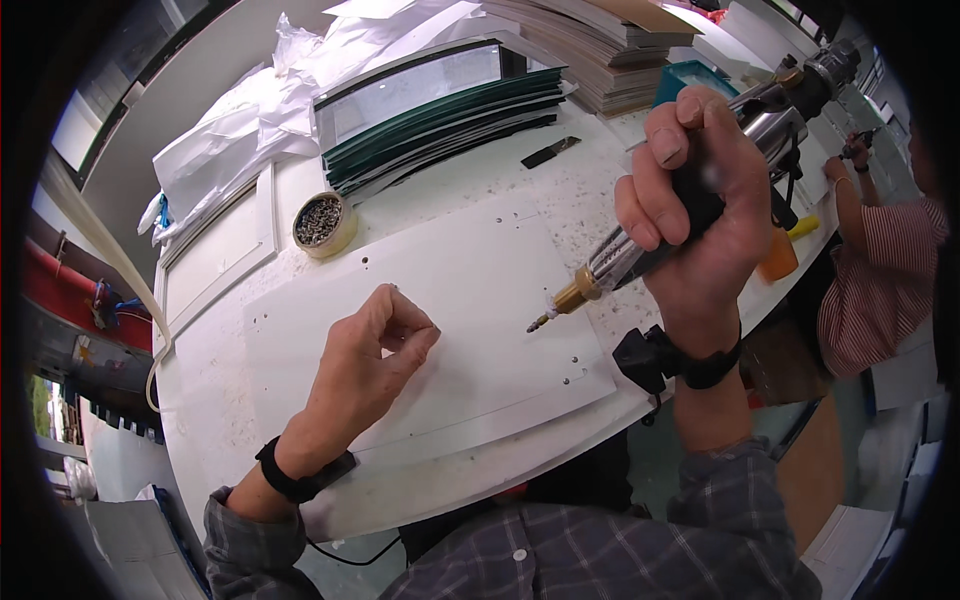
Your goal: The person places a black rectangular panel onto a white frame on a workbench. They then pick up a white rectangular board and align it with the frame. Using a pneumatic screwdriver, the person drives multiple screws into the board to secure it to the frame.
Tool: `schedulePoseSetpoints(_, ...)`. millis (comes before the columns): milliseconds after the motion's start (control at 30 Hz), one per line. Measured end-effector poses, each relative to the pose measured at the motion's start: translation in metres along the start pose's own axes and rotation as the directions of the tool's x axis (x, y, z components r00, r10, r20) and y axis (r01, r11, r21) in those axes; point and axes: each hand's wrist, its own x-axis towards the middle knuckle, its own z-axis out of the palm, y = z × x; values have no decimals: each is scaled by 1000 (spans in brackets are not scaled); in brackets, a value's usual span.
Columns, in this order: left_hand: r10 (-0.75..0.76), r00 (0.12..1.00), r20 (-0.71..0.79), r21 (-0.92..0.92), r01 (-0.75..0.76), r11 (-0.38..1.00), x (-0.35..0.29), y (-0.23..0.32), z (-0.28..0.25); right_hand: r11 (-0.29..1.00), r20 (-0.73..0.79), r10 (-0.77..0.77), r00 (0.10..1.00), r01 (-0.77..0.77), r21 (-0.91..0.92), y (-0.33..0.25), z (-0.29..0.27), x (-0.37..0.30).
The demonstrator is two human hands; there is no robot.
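My right hand is wrapped round a power screwdriver with a silver body, a dark grip and a brass-coloured nose. Its bit slants down to the left, over a white panel lying on the table. My left hand is above the same panel, thumb and fingers pinched together; whatever is between the fingertips, if anything, is too small to make out. Small screws rest near the panel's right corner, and a few more dots show near its far edge. A round tub full of small screws stands beyond my left hand.
A stack of dark green-edged panels lies at the far side, near crumpled white wrapping. Stacked boards stand at the back right. A flat dark blade-like piece lies on the table. Another person works at the right.
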Motion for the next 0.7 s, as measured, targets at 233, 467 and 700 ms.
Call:
schedulePoseSetpoints(233,-144,964,223,-662,258,704,2,3,39,994,-47,43,998,-38,102,6,5,2)
schedulePoseSetpoints(467,-153,961,232,-752,277,598,3,-3,46,988,-65,69,995,-59,140,16,4,-1)
schedulePoseSetpoints(700,-149,960,238,-749,279,601,5,-1,44,991,-43,18,999,-12,135,24,4,-1)
